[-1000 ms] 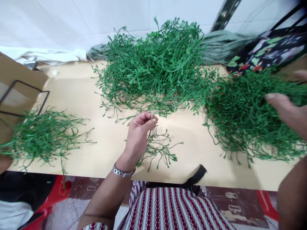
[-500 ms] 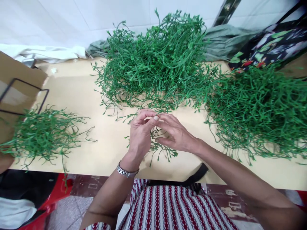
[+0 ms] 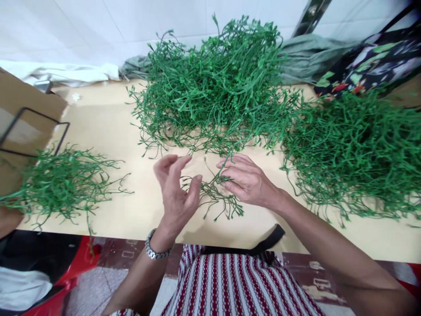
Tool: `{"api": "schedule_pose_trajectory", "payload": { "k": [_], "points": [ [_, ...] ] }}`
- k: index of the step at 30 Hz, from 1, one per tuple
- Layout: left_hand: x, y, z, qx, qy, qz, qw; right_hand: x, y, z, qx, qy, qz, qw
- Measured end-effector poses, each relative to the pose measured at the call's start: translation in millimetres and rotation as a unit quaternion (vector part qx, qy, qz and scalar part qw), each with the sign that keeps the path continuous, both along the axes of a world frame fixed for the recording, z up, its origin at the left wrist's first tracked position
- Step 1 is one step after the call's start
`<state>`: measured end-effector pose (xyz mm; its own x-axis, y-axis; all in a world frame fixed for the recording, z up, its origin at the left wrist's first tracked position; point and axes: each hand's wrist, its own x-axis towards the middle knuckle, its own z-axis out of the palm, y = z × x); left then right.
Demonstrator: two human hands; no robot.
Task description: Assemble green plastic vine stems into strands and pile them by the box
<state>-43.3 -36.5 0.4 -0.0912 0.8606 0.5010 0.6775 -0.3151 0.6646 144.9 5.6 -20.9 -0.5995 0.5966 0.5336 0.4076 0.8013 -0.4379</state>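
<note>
My left hand [image 3: 177, 191] is open, its thumb and fingers apart, just left of a small bunch of thin green artificial plant stems [image 3: 215, 193] on the table. My right hand [image 3: 248, 180] pinches a green plastic stem [image 3: 226, 161] between thumb and fingers, over the right side of that bunch. Its exact grip is partly hidden by the fingers. Beyond both hands rises a large heap of similar green stems [image 3: 217, 83] with small budded tips.
A second big heap [image 3: 358, 153] covers the table's right side. Leftward lie a smaller pile [image 3: 66, 184], a black wire frame [image 3: 42, 116] and a cardboard box [image 3: 29, 96]. A floral bag [image 3: 371, 66] and green cloth [image 3: 309, 55] line the wall. A red chair [image 3: 79, 263] stands below the table edge.
My hands were together at the fingertips; the left has moved away to the left and opened. My right hand has shifted slightly right, and a stem now shows in its fingers.
</note>
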Motion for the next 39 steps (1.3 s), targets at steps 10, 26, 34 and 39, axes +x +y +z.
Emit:
{"api": "schedule_pose_trajectory", "payload": {
  "k": [10, 26, 34, 39],
  "points": [
    [5, 6, -3.3, -0.259, -0.121, -0.21, 0.935, -2, -7, -8.2, -0.044, 0.068, 0.004, 0.997],
    [15, 5, 2.5, -0.355, -0.23, -0.208, 0.882, -1, -5, -15.2, 0.0, -0.03, 0.055, 0.998],
    [21, 6, -0.7, -0.408, -0.254, -0.213, 0.851, 13, 12, -21.2, 0.118, -0.164, 0.036, 0.979],
    [26, 9, -2.9, -0.404, -0.25, -0.203, 0.856, 18, 21, -22.4, 0.136, -0.241, 0.009, 0.961]
  ]
}}
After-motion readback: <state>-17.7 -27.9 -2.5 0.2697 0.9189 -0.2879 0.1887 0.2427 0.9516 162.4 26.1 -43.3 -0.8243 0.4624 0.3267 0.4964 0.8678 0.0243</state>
